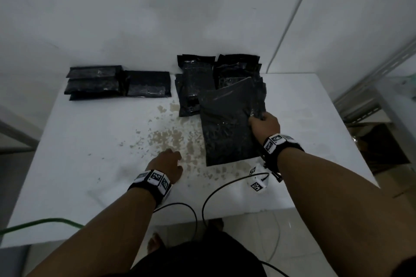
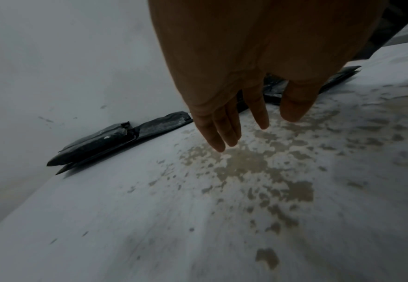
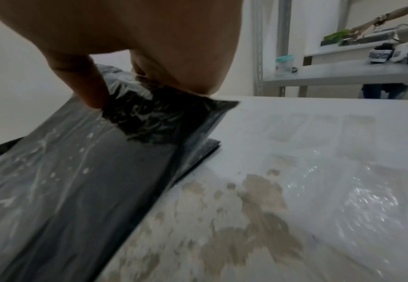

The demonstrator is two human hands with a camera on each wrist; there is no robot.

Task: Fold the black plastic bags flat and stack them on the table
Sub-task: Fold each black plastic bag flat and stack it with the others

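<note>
My right hand [image 1: 262,122] pinches the right edge of a large unfolded black plastic bag [image 1: 227,126], which lies slanted from the far pile down onto the white table [image 1: 90,141]. In the right wrist view the thumb [image 3: 87,85] presses the crumpled bag edge [image 3: 154,118]. A pile of unfolded black bags [image 1: 216,76] sits behind it at the far right. Folded black bags [image 1: 117,83] are stacked at the far left, also seen as folded black bags [image 2: 116,137] in the left wrist view. My left hand [image 1: 171,162] hovers over the table's middle, its fingers [image 2: 222,129] straight and holding nothing.
Brownish worn patches [image 1: 171,137] mark the table's middle. A small marker cube [image 1: 256,184] with black cables [image 1: 202,207] lies near the front edge. A metal shelf rack [image 1: 369,87] stands to the right. Another person works at a bench [image 3: 342,72] in the background.
</note>
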